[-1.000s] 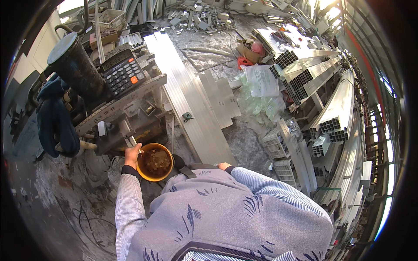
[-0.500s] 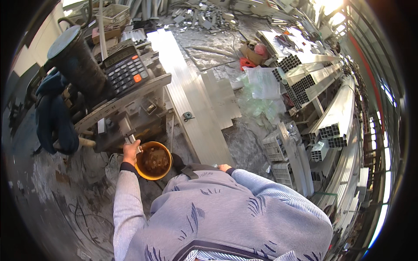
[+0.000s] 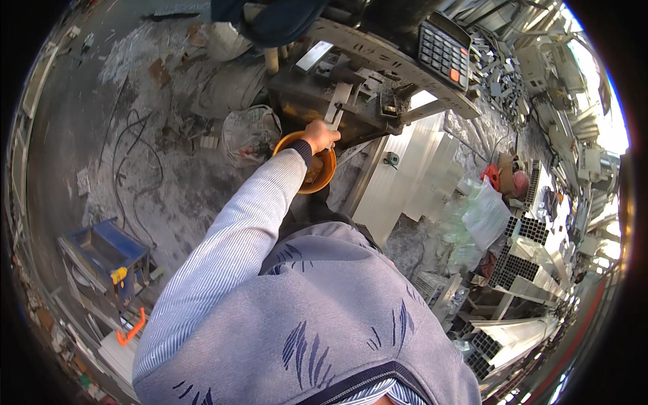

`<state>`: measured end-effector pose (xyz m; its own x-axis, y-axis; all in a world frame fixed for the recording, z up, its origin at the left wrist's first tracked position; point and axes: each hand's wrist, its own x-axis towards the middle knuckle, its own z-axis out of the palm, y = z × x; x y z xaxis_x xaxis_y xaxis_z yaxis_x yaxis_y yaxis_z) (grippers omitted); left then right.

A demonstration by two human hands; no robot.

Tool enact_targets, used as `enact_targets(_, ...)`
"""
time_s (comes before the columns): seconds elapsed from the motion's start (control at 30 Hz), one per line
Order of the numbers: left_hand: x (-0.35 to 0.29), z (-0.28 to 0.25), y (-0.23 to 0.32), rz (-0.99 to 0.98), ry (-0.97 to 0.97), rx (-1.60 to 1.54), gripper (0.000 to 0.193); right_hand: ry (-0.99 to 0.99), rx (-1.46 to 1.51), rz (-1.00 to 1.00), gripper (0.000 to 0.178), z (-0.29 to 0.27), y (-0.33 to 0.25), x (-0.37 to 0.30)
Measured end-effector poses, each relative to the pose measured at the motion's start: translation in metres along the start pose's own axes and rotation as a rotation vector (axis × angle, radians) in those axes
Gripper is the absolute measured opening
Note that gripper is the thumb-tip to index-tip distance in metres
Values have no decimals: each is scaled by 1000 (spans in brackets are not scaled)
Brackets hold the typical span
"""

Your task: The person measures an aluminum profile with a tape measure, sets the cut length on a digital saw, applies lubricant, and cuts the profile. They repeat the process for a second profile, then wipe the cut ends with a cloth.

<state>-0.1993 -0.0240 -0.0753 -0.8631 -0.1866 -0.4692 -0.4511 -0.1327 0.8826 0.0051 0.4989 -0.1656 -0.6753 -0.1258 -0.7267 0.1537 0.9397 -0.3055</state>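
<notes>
My left hand point(image 3: 320, 135) is closed, its fingers around the lower end of a short flat silver metal piece point(image 3: 337, 102). The hand is above the rim of an orange-yellow bucket point(image 3: 329, 174) and hides part of it. Inside the bucket brownish contents show, too shaded to name. Just past the metal piece stands a dark, grimy machine bed point(image 3: 297, 91). My right hand is out of the picture, its arm hidden behind my vest.
A wooden board point(image 3: 378, 50) with a calculator point(image 3: 443, 54) crosses above the bed. To the right lie long metal panels point(image 3: 405, 182) with a tape measure point(image 3: 391, 159). A white sack point(image 3: 250, 131) and a cable point(image 3: 138, 175) are on the left floor, beyond a blue tray stand point(image 3: 111, 246).
The view has swung left, so the bench and panels now appear farther right. My left hand still grips the metal piece at the bucket. My right hand has left the picture.
</notes>
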Motion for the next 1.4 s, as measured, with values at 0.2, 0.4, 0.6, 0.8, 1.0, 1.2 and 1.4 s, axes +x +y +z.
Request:
enact_targets(0.2,-11,2,-7,64,48,119,27,-13,-26,25,39,-8,0,-13)
enact_targets(0.4,3,2,8,16,52,92,28,-24,-54,20,38,-15,1,-18)
enact_targets(0.6,7,3,3,83,72,119,30,8,-87,-109,37,-48,-39,2)
enact_targets(0.8,-13,2,-11,191,77,89,28,4,49,-134,45,-78,-120,13)
enact_targets(1.0,7,2,2,29,54,148,33,-60,-35,-268,41,-98,-161,39)
enact_targets(1.2,-9,0,-20,111,87,205,45,-40,149,-301,43,-124,-228,63)
enact_targets(1.4,2,0,2,64,43,92,34,-216,522,-340,65,-145,-317,83)
